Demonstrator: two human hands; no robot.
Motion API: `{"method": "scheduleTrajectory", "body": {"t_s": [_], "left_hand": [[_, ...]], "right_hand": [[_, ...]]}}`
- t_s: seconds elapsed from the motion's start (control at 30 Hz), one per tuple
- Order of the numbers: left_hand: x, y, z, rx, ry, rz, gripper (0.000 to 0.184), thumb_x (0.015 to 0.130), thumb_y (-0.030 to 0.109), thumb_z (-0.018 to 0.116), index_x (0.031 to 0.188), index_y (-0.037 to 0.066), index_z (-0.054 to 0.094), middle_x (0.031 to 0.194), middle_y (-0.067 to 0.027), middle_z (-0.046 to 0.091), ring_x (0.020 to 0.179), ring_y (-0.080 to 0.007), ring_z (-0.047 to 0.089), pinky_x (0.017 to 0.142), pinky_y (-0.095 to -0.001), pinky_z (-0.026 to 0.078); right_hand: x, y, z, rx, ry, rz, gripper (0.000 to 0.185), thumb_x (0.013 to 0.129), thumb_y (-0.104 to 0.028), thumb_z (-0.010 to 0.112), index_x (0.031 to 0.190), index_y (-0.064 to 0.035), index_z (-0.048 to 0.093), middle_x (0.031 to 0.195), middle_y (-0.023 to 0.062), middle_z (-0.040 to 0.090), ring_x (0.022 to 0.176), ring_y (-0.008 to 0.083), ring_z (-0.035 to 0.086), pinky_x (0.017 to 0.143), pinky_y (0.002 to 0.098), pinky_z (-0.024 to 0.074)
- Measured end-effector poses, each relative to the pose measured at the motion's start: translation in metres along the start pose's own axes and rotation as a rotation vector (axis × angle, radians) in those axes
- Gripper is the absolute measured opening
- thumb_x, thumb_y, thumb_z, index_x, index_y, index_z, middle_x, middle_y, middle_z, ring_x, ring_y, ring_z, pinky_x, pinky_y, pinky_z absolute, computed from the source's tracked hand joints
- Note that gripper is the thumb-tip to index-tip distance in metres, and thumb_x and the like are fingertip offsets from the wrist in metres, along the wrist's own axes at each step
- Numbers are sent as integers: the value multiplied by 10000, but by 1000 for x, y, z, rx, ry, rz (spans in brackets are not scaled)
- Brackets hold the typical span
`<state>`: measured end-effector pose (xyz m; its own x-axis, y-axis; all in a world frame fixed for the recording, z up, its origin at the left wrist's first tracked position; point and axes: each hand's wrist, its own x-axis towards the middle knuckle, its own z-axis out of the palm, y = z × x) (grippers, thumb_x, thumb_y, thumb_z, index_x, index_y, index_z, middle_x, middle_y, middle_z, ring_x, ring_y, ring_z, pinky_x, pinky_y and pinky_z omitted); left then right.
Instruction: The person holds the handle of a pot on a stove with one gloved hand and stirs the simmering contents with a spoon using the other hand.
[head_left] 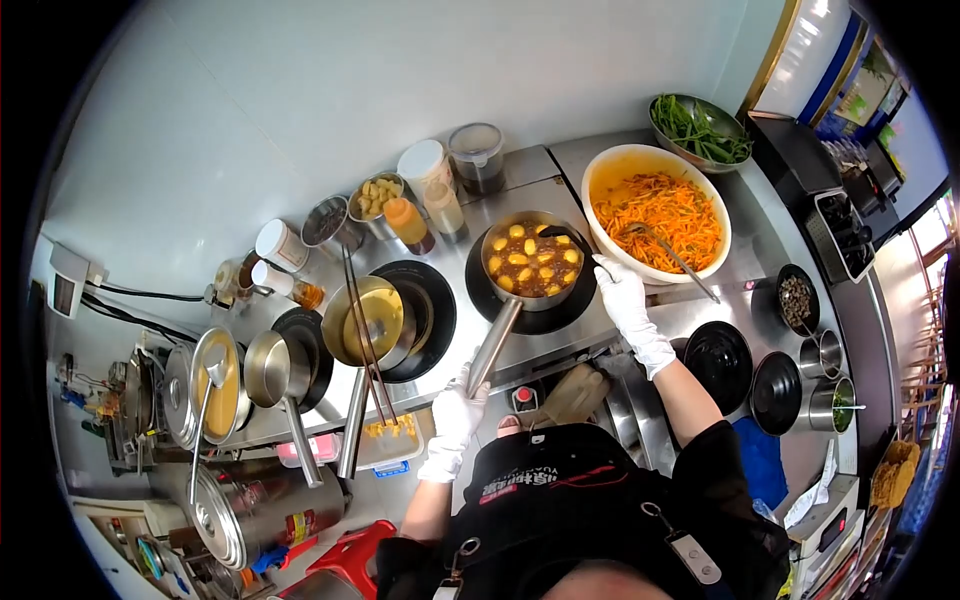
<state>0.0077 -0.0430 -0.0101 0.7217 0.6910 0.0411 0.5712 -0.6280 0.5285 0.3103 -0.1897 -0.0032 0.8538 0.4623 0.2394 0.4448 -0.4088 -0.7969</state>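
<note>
My left hand (458, 415), in a white glove, is closed around the long metal handle of a saucepan (497, 345). Inside it, several yellow egg-like pieces (516, 255) sit in chunky brown sauce. The pan rests on a round black burner (545, 318). At the pan's right rim, my gloved right hand (622, 298) has its fingers closed on a black utensil (563, 235), possibly a spoon, whose other end dips into the sauce. Just beyond that hand is a large white bowl (727, 255) of shredded carrot, with a metal spoon (672, 250) lying in it.
Left of the saucepan, another pan (338, 325) holds yellow liquid, with long chopsticks (362, 335) across it. Squeeze bottles (408, 222) and tubs stand along the wall. A steel bowl of greens (745, 150) is at back right. Black bowls (718, 365) sit at right.
</note>
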Motion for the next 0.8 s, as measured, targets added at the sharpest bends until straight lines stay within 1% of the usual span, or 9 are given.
{"method": "scheduleTrajectory", "body": {"t_s": [0.03,0.07,0.13,0.27,0.33,0.47,0.63,0.7,0.8], "left_hand": [[1,1,1,-3,2,3,543,800,299,696,1272,54,588,840,-234,670,739,-379,671,685,-429,536],[2,2,0,-4,3,5,543,800,299,696,1272,54,588,840,-234,670,739,-379,671,685,-429,536],[2,8,-6,-18,-48,-57,515,806,287,710,1226,6,611,879,-258,671,796,-386,673,730,-408,538],[-2,8,-4,9,-36,-45,514,807,287,708,1225,3,610,877,-254,673,793,-387,673,731,-408,538],[-1,6,-2,7,-12,-42,517,808,294,707,1230,13,610,890,-252,674,808,-386,672,737,-411,537],[5,11,-4,-3,-66,-91,515,808,297,711,1224,10,613,916,-258,670,838,-385,670,750,-417,533],[-1,6,0,-2,-21,-45,513,811,296,709,1220,1,613,893,-251,674,815,-383,674,743,-412,535],[-1,2,3,-17,12,-11,518,805,291,694,1255,55,595,869,-223,670,752,-386,665,686,-438,533],[1,1,3,8,10,-9,510,807,291,690,1251,58,598,863,-222,671,746,-388,665,679,-438,533]], "right_hand": [[0,2,2,3,44,-58,274,917,-235,592,1136,-94,677,1019,177,679,943,333,658,817,360,518],[0,4,2,2,45,-59,274,917,-235,592,1136,-94,677,1019,177,679,943,333,658,817,360,518],[-3,-12,-4,-9,-16,25,281,922,-156,603,1168,-30,653,1067,173,691,991,259,669,885,298,485],[-4,-6,-5,-25,-26,62,280,922,-165,604,1168,-41,655,1053,178,691,984,266,672,873,303,489],[-5,3,-4,-37,51,-53,280,922,-249,586,1145,-105,673,1026,187,672,946,349,649,817,370,515],[-4,11,1,-26,40,-22,288,922,-258,589,1155,-108,668,1037,189,669,950,352,647,819,376,513],[-9,14,3,-93,91,-24,300,928,-269,585,1173,-113,657,1006,197,670,919,369,645,796,407,514],[-10,15,4,-92,84,-20,298,929,-270,582,1172,-115,658,1000,198,670,910,372,644,789,414,514],[-9,14,3,-95,78,-28,296,931,-272,578,1170,-119,659,996,197,670,898,373,644,777,423,515]]}}
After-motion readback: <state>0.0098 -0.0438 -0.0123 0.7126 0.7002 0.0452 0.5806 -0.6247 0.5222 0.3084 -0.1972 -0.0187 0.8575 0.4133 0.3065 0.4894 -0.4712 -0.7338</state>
